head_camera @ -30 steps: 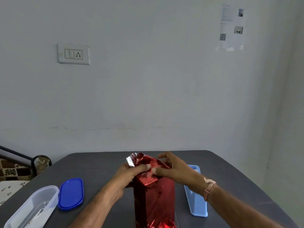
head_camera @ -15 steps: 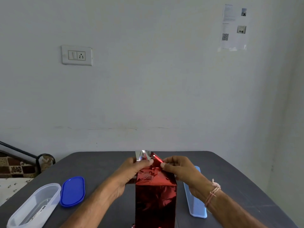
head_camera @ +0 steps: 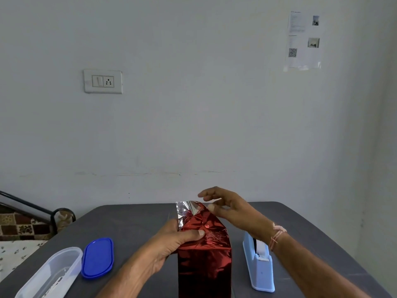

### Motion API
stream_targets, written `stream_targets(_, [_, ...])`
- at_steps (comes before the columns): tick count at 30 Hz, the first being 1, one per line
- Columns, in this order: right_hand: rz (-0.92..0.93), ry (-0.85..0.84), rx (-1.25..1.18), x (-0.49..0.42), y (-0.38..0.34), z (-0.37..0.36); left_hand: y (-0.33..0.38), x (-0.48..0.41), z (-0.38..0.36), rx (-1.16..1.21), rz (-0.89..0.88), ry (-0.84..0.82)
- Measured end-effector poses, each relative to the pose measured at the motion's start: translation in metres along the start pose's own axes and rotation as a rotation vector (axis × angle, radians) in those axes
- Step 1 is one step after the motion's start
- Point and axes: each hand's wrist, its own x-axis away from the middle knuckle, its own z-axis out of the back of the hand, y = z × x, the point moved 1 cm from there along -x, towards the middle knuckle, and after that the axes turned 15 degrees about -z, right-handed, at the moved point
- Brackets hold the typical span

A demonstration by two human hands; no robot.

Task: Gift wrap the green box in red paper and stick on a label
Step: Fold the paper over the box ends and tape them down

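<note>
A tall box wrapped in shiny red paper [head_camera: 204, 263] stands upright on the dark grey table [head_camera: 133, 220], right in front of me. No green of the box shows. Its top end is folded into a pointed flap [head_camera: 193, 211] with the silver underside showing. My left hand [head_camera: 174, 239] grips the upper left side of the box, thumb pressed across the red front fold. My right hand [head_camera: 227, 207] hovers at the flap's tip with fingers spread and relaxed, thumb just at the paper's edge. No label is in view.
A light blue tape dispenser [head_camera: 260, 265] stands to the right of the box, under my right wrist. A blue lid [head_camera: 97, 258] and a clear oblong plastic container [head_camera: 49, 276] lie at the left. The wall rises just behind the table.
My right hand has let go of the top fold and lifted with fingers spread. My left hand slid down to clamp the fold against the box. The silver flap now stands up.
</note>
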Motion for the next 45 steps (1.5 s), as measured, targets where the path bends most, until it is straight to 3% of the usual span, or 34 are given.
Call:
stream_targets(3, [0.032,-0.073,0.245,-0.010,-0.008,0.011,0.000,-0.001,0.001,-0.010,0.022,-0.012])
stream_targets(6, [0.041,-0.011,0.447,-0.023,-0.012,0.020,0.005,0.000,0.000,-0.004,0.021,-0.029])
stream_targets(10, [0.056,0.157,0.349,-0.030,-0.008,0.021,0.008,0.002,-0.001,0.023,0.028,-0.035])
stream_targets(14, [0.053,-0.054,0.348,-0.025,-0.006,0.019,0.007,0.002,0.000,0.019,0.027,-0.035])
stream_targets(17, [0.062,-0.107,0.404,-0.024,-0.009,0.019,0.009,0.003,-0.001,0.014,0.030,-0.029])
stream_targets(20, [0.076,-0.099,0.476,-0.028,-0.014,0.019,0.010,0.004,-0.003,0.014,0.032,-0.025])
stream_targets(23, [0.122,0.046,0.537,-0.035,-0.014,0.012,0.011,0.004,-0.003,0.007,0.033,-0.016])
stream_targets(28, [0.054,0.327,0.238,-0.030,-0.008,0.002,0.013,0.007,-0.004,0.029,0.006,-0.027])
stream_targets(33, [-0.028,0.257,-0.025,-0.011,0.014,-0.012,0.011,0.006,-0.003,0.123,-0.006,0.043])
stream_targets(40, [-0.104,0.238,-0.163,0.003,0.032,-0.020,0.020,-0.007,-0.009,0.108,-0.056,0.283])
stream_targets(45, [-0.155,0.209,-0.277,0.009,0.043,-0.029,0.031,-0.013,-0.005,0.084,-0.128,0.264])
